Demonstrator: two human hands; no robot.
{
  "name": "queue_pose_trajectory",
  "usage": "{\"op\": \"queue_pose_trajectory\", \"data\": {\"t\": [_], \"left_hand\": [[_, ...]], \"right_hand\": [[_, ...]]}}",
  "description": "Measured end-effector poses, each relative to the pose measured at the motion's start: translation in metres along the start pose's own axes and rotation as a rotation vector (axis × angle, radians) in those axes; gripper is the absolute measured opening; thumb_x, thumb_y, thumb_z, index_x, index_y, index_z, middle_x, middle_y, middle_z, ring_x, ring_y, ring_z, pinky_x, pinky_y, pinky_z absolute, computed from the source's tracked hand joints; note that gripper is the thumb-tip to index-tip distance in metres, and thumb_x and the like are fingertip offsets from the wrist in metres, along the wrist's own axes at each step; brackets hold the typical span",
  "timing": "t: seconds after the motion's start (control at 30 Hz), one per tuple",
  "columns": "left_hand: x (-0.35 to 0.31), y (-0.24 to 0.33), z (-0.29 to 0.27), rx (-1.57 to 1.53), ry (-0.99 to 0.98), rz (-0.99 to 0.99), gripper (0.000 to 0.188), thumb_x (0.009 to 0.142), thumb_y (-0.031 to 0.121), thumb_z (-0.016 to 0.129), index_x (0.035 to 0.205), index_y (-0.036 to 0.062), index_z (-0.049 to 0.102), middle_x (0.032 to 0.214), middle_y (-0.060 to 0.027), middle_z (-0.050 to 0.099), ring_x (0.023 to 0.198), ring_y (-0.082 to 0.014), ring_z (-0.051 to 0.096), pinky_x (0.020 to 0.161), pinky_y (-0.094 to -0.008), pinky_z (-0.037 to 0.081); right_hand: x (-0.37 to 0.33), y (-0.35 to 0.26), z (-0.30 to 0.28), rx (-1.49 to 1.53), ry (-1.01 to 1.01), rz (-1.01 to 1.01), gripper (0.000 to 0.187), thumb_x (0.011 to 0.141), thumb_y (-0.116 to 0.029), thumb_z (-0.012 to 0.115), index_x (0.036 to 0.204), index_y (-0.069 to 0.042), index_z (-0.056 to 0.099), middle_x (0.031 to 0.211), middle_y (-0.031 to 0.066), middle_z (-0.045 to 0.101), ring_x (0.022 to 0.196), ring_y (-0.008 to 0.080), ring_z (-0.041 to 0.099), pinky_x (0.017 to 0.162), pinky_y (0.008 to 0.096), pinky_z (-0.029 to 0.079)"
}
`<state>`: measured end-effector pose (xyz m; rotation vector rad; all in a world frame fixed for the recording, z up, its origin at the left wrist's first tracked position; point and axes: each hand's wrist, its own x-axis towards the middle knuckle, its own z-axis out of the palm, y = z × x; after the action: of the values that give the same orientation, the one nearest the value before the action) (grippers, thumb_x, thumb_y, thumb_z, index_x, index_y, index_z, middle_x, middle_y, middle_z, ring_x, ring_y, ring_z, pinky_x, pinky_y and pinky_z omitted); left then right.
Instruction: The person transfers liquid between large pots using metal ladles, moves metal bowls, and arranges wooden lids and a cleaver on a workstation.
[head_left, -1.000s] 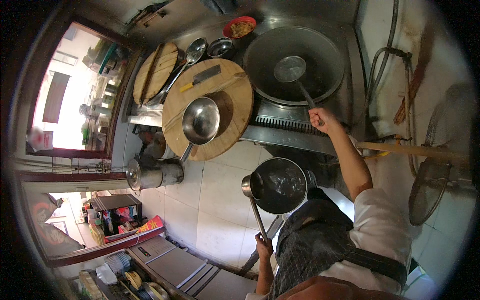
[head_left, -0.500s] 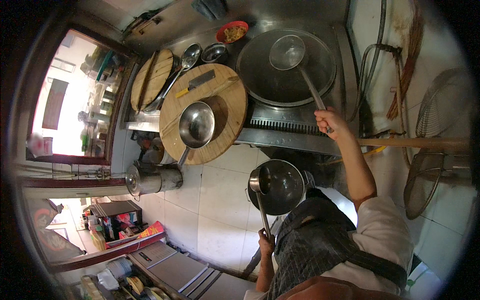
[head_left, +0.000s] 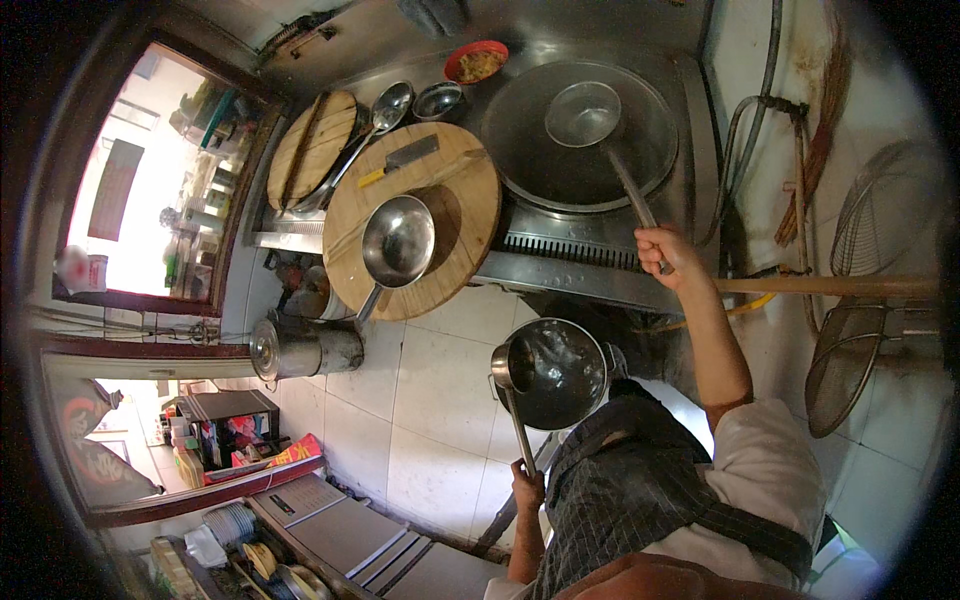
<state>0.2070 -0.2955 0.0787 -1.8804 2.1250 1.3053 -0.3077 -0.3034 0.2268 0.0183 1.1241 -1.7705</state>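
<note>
My right hand (head_left: 664, 252) is closed round the handle of a round strainer (head_left: 584, 113), which is held over the wide pot (head_left: 500, 170) set in the stove. In my left hand (head_left: 528, 486) is the handle of a deep ladle (head_left: 502, 368). The ladle's bowl hangs at the left rim of a large metal pot (head_left: 585, 400) that stands lower, in front of the stove. Dark liquid with shiny highlights appears inside that lower pot.
Left of the stove, a round wooden board (head_left: 470, 240) bears a saucepan (head_left: 398, 240) and a cleaver (head_left: 412, 152). A red bowl of food (head_left: 477, 64) stands behind. A lidded metal pot (head_left: 300, 350) sits farther left. A wooden pole (head_left: 830, 286) juts in from the right.
The view has shifted slightly. The ladle's bowl has moved a little left and down against the lower pot's rim. The strainer stays over the stove pot, and both grips are unchanged.
</note>
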Motion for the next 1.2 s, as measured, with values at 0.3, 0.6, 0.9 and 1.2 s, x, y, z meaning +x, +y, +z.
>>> {"op": "queue_pose_trajectory", "data": {"t": [0.3,0.6,0.9,1.2], "left_hand": [[-0.008,-0.007,0.003,-0.170,-0.004,0.022,0.043,0.075,0.008,0.055,0.113,0.0046,0.035,0.057,-0.0092,0.050,0.041,-0.0187,0.048,0.033,-0.0330,0.037],[-0.008,-0.052,-0.012,-0.287,-0.072,0.117,0.043,0.075,0.008,0.056,0.113,0.0046,0.035,0.058,-0.0046,0.047,0.043,-0.0137,0.046,0.038,-0.0290,0.037],[-0.021,-0.123,-0.041,-0.501,-0.137,0.094,0.038,0.078,0.001,0.048,0.113,0.0059,0.033,0.056,-0.0047,0.047,0.040,-0.0126,0.044,0.035,-0.0275,0.035],[-0.046,-0.200,-0.069,-0.543,-0.111,0.114,0.041,0.079,0.000,0.049,0.114,0.0092,0.030,0.060,-0.0039,0.048,0.041,-0.0111,0.044,0.035,-0.0259,0.037]], "right_hand": [[-0.052,0.007,0.016,0.191,-0.089,0.089,0.013,0.083,-0.010,0.054,0.073,-0.006,0.047,0.054,-0.0030,0.045,0.040,0.0027,0.039,0.031,0.0183,0.030],[-0.157,0.045,0.041,0.130,-0.148,0.108,0.011,0.083,-0.010,0.054,0.087,-0.002,0.049,0.058,-0.0035,0.046,0.041,0.0012,0.040,0.031,0.0169,0.031],[-0.293,0.136,0.044,0.050,-0.044,0.166,0.013,0.082,-0.003,0.052,0.094,0.001,0.049,0.057,-0.0013,0.044,0.037,0.0038,0.037,0.029,0.0182,0.029],[-0.342,0.261,0.024,-0.166,0.138,0.322,0.016,0.074,-0.001,0.053,0.088,0.000,0.047,0.053,0.0000,0.042,0.038,0.0074,0.038,0.031,0.0214,0.028]]}}
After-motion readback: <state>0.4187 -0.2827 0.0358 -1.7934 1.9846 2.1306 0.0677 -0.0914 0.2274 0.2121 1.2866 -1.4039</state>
